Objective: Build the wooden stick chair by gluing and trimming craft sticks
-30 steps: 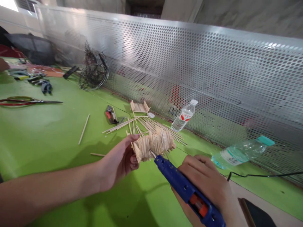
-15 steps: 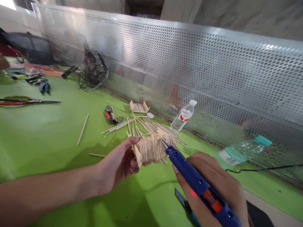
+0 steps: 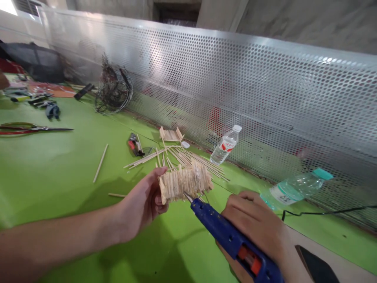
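My left hand (image 3: 144,206) grips the left end of a small stick panel (image 3: 182,184), thumb on top and fingers curled beneath. The panel is made of short pale sticks set side by side, with shiny, glue-like patches on it. My right hand (image 3: 256,224) is wrapped round a blue glue gun (image 3: 224,232). Its metal tip points up and left and lies at the panel's lower edge; whether it touches cannot be told. Behind the panel, loose thin sticks (image 3: 188,157) are spread on the green table (image 3: 73,165).
A small stick piece (image 3: 171,135), red-handled pliers (image 3: 134,144), a clear bottle (image 3: 226,145) and a teal-capped bottle (image 3: 297,188) stand or lie beyond. A wire coil (image 3: 114,88) is near the perforated metal screen (image 3: 265,90). Long scissors (image 3: 38,129) lie left, a dark phone-like object (image 3: 318,263) right.
The glue gun's tip has moved left and down, from the panel's upper right to its lower edge. My left hand and the panel have shifted slightly left, and the panel is tilted differently.
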### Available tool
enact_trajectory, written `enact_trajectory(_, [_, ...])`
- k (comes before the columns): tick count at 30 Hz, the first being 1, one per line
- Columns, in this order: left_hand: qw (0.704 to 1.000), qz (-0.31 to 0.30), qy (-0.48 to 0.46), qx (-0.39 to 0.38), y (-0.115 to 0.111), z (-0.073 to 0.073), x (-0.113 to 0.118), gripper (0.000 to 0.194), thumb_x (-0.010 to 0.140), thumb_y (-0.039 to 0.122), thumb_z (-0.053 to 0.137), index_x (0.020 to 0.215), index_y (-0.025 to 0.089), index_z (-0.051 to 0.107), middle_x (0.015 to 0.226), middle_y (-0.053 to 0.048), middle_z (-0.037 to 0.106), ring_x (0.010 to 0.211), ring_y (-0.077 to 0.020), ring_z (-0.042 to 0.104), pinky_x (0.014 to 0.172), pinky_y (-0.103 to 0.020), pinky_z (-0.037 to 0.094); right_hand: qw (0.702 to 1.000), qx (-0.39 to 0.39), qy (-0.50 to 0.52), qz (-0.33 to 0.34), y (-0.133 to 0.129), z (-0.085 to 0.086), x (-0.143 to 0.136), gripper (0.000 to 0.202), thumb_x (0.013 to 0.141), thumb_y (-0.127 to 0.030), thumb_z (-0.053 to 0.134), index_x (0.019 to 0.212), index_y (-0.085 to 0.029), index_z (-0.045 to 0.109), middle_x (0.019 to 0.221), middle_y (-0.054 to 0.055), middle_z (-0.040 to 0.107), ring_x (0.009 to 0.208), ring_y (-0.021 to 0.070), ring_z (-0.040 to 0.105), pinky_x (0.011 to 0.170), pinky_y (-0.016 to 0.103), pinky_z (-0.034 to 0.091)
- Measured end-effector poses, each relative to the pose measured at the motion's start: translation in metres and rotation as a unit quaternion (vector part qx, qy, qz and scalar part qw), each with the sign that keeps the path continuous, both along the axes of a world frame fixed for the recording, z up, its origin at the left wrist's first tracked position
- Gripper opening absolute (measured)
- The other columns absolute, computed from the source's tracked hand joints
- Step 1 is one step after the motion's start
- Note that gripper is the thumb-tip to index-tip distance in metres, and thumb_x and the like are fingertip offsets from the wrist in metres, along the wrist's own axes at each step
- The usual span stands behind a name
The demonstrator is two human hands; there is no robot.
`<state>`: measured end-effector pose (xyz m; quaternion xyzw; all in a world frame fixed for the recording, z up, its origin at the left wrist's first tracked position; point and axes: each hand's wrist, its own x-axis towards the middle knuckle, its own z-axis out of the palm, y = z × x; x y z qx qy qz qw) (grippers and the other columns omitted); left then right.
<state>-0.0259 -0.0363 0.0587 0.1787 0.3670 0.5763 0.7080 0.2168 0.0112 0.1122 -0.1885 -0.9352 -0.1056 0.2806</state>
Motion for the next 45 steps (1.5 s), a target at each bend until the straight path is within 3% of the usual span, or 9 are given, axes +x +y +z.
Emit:
enact_trajectory(6, [0.999, -0.029, 0.015, -0.001, -0.002, 0.002, -0.001, 0.031, 0.091, 0.048, 0.061, 0.109, 0.024, 0.060, 0.067, 0.006, 0.051, 0.050, -0.0038, 0.041, 0.049, -0.016, 0.041, 0.993, -0.070, 0.097, -0.013, -0.014, 0.010, -0.003, 0.020, 0.075, -0.009, 0.057, 0.090, -0.023, 0.058, 0.077, 0.002, 0.056, 0.070, 0.0177, 0.055, 0.071, 0.035, 0.046])
enact_trajectory(14, [1.000, -0.024, 0.013, 0.010, -0.003, 0.002, 0.002, 0.027, 0.091, 0.046, 0.060, 0.104, 0.022, 0.061, 0.068, 0.006, 0.048, 0.049, -0.0033, 0.037, 0.047, -0.016, 0.039, 0.993, -0.065, 0.088, -0.054, -0.012, 0.003, -0.002, 0.022, 0.075, -0.008, 0.064, 0.074, -0.023, 0.049, 0.065, -0.005, 0.046, 0.059, 0.0126, 0.048, 0.069, 0.033, 0.042])
enact_trajectory(19, [1.000, -0.013, 0.009, 0.015, 0.000, -0.001, 0.002, 0.025, 0.092, 0.045, 0.058, 0.100, 0.022, 0.060, 0.069, 0.005, 0.049, 0.049, -0.0032, 0.037, 0.046, -0.016, 0.038, 0.987, -0.124, 0.079, -0.062, -0.015, 0.002, -0.001, 0.027, 0.073, -0.006, 0.062, 0.069, -0.023, 0.041, 0.062, -0.006, 0.043, 0.055, 0.0108, 0.044, 0.065, 0.032, 0.038])
enact_trajectory(24, [1.000, 0.008, 0.009, 0.018, 0.001, -0.003, -0.002, 0.025, 0.091, 0.046, 0.060, 0.101, 0.022, 0.060, 0.072, 0.005, 0.051, 0.049, -0.0035, 0.038, 0.046, -0.016, 0.039, 0.994, -0.058, 0.074, -0.047, -0.007, -0.007, -0.001, 0.024, 0.068, -0.012, 0.057, 0.066, -0.024, 0.036, 0.060, -0.007, 0.037, 0.052, 0.0115, 0.041, 0.066, 0.035, 0.036])
enact_trajectory(27, [1.000, 0.002, 0.009, 0.015, 0.001, -0.002, -0.004, 0.027, 0.091, 0.047, 0.060, 0.103, 0.023, 0.060, 0.071, 0.005, 0.051, 0.050, -0.0042, 0.041, 0.047, -0.017, 0.041, 0.994, -0.065, 0.071, -0.058, -0.009, -0.003, -0.002, 0.023, 0.070, -0.011, 0.056, 0.066, -0.023, 0.037, 0.059, -0.007, 0.037, 0.051, 0.0102, 0.040, 0.065, 0.033, 0.035])
enact_trajectory(30, [0.999, -0.002, 0.004, 0.034, 0.001, -0.001, -0.005, 0.026, 0.091, 0.047, 0.060, 0.103, 0.024, 0.061, 0.070, 0.005, 0.050, 0.050, -0.0040, 0.041, 0.047, -0.017, 0.041, 0.984, -0.133, 0.084, -0.081, -0.018, 0.006, -0.005, 0.027, 0.075, -0.009, 0.060, 0.066, -0.023, 0.039, 0.059, -0.007, 0.041, 0.052, 0.0099, 0.041, 0.064, 0.032, 0.036])
enact_trajectory(37, [1.000, -0.002, 0.008, 0.029, 0.001, -0.002, -0.006, 0.026, 0.090, 0.048, 0.062, 0.101, 0.024, 0.061, 0.068, 0.006, 0.048, 0.049, -0.0039, 0.040, 0.047, -0.017, 0.041, 0.963, -0.201, 0.137, -0.113, -0.030, 0.014, -0.015, 0.012, 0.086, -0.022, 0.067, 0.078, -0.025, 0.057, 0.074, -0.003, 0.060, 0.064, 0.0136, 0.056, 0.069, 0.032, 0.044])
enact_trajectory(45, [0.999, -0.016, 0.020, 0.034, 0.000, 0.003, -0.002, 0.026, 0.090, 0.049, 0.061, 0.096, 0.024, 0.060, 0.068, 0.005, 0.049, 0.050, -0.0041, 0.038, 0.046, -0.016, 0.039, 0.964, -0.183, 0.146, -0.128, -0.034, 0.010, -0.015, 0.024, 0.086, -0.024, 0.068, 0.070, -0.024, 0.050, 0.065, -0.005, 0.052, 0.058, 0.0124, 0.051, 0.065, 0.031, 0.041])
